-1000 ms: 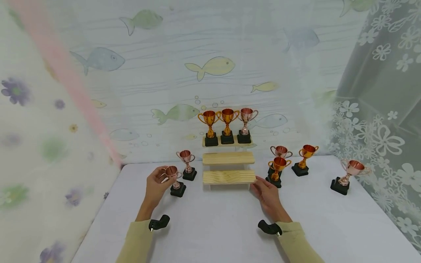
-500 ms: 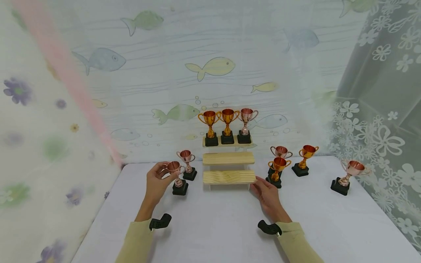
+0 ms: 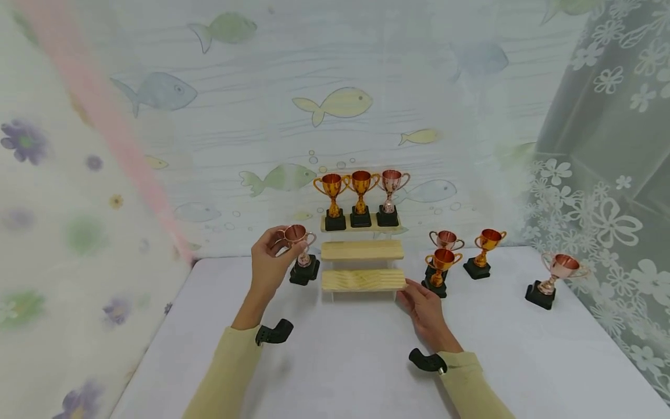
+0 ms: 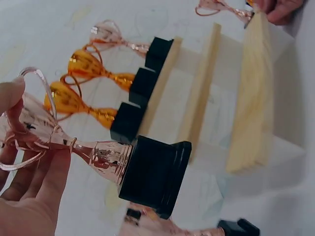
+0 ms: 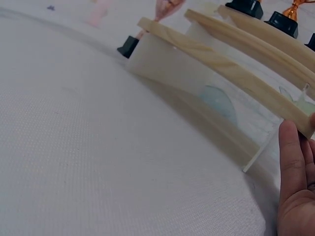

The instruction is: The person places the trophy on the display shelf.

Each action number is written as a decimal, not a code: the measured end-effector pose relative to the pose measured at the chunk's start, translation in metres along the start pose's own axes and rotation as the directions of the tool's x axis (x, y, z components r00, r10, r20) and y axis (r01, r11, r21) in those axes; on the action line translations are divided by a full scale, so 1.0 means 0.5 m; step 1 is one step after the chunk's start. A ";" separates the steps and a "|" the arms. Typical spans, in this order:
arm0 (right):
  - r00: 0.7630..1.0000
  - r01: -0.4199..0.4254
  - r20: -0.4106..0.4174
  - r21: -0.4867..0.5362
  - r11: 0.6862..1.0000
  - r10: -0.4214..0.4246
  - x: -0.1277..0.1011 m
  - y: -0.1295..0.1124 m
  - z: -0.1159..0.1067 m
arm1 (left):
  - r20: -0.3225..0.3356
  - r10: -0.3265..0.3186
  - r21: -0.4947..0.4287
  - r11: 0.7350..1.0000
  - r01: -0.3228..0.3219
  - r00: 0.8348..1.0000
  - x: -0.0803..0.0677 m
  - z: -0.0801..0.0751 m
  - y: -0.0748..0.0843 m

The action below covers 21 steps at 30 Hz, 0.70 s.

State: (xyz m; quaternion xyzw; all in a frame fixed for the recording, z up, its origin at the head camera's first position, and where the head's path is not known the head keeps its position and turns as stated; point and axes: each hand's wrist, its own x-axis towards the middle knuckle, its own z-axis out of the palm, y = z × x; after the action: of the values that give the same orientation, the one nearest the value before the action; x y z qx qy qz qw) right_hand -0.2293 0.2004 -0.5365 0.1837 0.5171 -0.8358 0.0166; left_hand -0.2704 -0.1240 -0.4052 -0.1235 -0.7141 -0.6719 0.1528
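Note:
My left hand (image 3: 269, 262) grips a rose-gold trophy cup (image 4: 103, 160) around its bowl, its black base pointing away from the palm. In the head view this trophy overlaps another rose-gold trophy (image 4: 162, 227) behind it, which is mostly hidden. Just right of it stands a three-step wooden display stand (image 3: 362, 280) with pale boards and clear side panels. Two gold trophies (image 3: 333, 201) and one rose-gold trophy (image 3: 388, 201) stand in a row on its top step. My right hand (image 3: 426, 308) holds the right end of the lowest board, fingers (image 5: 291, 157) against its edge.
Right of the stand are a gold trophy (image 3: 438, 270) with a rose-gold one (image 3: 446, 239) behind it, and another gold trophy (image 3: 485, 250). A rose-gold trophy (image 3: 552, 276) stands farther right. A fish-patterned curtain (image 3: 345, 105) hangs behind the white table (image 3: 345, 361).
My left hand has lifted the rose-gold trophy and carried it right and toward the back, closer to the stand. The right hand stays at the lowest board's end.

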 end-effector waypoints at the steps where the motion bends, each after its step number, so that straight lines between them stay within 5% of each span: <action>1: 1.000 0.002 0.000 -0.002 1.000 -0.002 0.001 0.000 0.000 | -0.008 0.004 -0.010 1.000 -0.004 1.000 0.009 0.008 0.005; 6: 1.000 0.006 -0.004 0.003 1.000 -0.006 0.002 0.000 0.001 | 0.013 0.020 -0.048 0.999 -0.020 1.000 0.053 0.050 0.024; 12: 1.000 0.008 -0.003 -0.008 1.000 -0.008 0.001 -0.001 0.001 | 0.044 0.026 -0.039 0.999 -0.025 0.999 0.095 0.098 0.011; 21: 1.000 0.010 0.012 0.013 1.000 -0.010 0.000 -0.001 0.000 | 0.050 -0.027 -0.040 0.999 0.029 0.998 0.116 0.125 -0.022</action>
State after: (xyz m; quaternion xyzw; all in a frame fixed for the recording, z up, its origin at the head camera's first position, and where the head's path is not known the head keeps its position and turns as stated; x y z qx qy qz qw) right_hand -0.2295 0.2008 -0.5361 0.1763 0.5127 -0.8401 0.0145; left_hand -0.3313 -0.0643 -0.3963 -0.1329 -0.7057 -0.6850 0.1232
